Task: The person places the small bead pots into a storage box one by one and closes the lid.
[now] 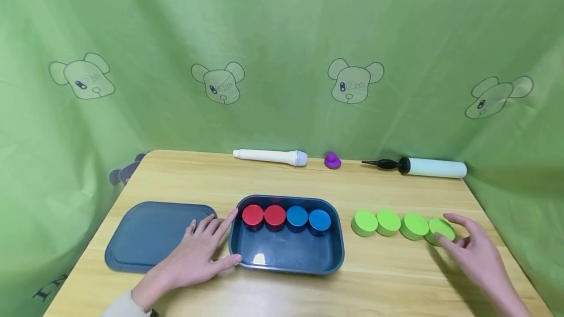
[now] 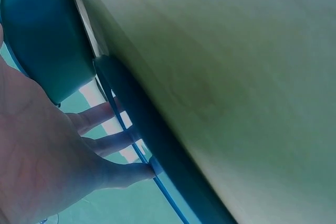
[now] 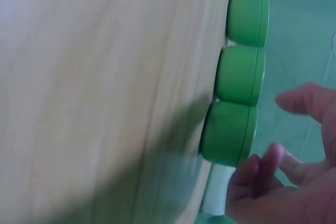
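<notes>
Behind the wooden table (image 1: 299, 184), green cloth (image 1: 282, 23).

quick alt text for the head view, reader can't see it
A person's right hand is poised at the rightmost of four lime-green cylinders on a pale wooden table, while the left hand rests at the left edge of a dark blue rectangular tray holding two red cylinders and two blue cylinders. A flat dark blue panel lies left of the tray.

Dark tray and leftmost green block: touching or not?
Apart. The head view shows a strip of bare tabletop between the dark tray and the leftmost green block.
</notes>
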A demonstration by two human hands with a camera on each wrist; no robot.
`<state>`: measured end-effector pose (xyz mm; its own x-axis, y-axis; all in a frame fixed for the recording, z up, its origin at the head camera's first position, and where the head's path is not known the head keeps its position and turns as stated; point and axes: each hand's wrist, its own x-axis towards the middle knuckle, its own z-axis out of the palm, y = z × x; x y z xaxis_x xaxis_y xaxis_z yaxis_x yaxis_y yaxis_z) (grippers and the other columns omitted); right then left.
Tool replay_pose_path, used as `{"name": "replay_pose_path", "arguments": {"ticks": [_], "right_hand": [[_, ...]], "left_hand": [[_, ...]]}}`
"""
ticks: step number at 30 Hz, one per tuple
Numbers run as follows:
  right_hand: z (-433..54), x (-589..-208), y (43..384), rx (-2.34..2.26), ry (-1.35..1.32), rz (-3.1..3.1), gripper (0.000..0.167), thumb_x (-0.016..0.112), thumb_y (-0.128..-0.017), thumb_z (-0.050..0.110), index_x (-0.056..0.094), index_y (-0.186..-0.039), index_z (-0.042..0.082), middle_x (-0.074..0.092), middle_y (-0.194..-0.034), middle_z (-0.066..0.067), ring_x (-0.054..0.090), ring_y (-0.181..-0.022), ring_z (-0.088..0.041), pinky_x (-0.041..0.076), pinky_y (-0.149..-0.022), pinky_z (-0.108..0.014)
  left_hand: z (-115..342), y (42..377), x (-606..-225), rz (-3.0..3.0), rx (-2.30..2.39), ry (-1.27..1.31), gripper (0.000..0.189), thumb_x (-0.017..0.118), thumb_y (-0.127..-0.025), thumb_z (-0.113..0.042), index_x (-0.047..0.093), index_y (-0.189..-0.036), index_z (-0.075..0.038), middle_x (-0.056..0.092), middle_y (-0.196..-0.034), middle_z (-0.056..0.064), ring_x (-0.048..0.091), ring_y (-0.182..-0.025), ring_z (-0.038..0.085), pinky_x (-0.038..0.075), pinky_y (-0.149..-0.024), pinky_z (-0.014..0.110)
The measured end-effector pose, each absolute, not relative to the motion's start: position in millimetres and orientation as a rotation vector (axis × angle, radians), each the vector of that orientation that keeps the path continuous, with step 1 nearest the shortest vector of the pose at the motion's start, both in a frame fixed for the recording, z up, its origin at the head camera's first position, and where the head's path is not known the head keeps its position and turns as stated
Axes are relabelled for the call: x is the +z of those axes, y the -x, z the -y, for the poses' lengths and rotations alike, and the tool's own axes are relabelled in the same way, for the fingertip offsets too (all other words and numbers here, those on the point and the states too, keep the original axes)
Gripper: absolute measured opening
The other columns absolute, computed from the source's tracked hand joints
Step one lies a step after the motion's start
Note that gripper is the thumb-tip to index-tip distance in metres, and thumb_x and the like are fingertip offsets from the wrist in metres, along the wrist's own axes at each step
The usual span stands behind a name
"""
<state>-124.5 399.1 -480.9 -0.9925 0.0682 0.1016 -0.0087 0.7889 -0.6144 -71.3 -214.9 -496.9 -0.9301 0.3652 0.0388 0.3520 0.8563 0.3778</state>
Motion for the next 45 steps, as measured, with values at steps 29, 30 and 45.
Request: {"name": "replay_pose_path", "arguments": {"ticks": [29, 30, 45], "right_hand": [[-379.9, -445.2, 114.1, 0.971, 0.284, 2.654, 0.078, 0.089, -0.094, 0.033, 0.055, -0.154, -0.003, 0.059, -0.1, -0.009, 0.053, -0.075, -0.001, 0.041, -0.062, -0.021], [-375.1, -441.2, 113.5, 0.986, 0.261, 2.643, 0.077, 0.089, -0.094, 0.032, 0.055, -0.154, -0.004, 0.057, -0.105, -0.01, 0.053, -0.077, -0.001, 0.042, -0.063, -0.02], [-290.0, -425.4, 103.8, 1.234, 0.04, 2.575, 0.068, 0.091, -0.093, 0.016, 0.058, -0.151, 0.001, 0.054, -0.109, -0.009, 0.057, -0.08, -0.009, 0.051, -0.065, -0.015]], "left_hand": [[214.4, 71.4, -496.7, -3.011, 0.596, -0.598, 0.096, 0.057, -0.102, -0.074, 0.015, -0.178, -0.032, 0.055, -0.154, 0.016, 0.044, -0.149, 0.046, 0.026, -0.112, 0.086], [214.2, 71.4, -496.8, -3.012, 0.596, -0.598, 0.096, 0.057, -0.102, -0.074, 0.015, -0.178, -0.032, 0.055, -0.154, 0.016, 0.044, -0.149, 0.046, 0.026, -0.112, 0.086], [212.7, 70.7, -498.3, -3.008, 0.607, -0.595, 0.096, 0.058, -0.102, -0.074, 0.015, -0.178, -0.033, 0.055, -0.154, 0.016, 0.044, -0.148, 0.047, 0.026, -0.112, 0.086]]}}
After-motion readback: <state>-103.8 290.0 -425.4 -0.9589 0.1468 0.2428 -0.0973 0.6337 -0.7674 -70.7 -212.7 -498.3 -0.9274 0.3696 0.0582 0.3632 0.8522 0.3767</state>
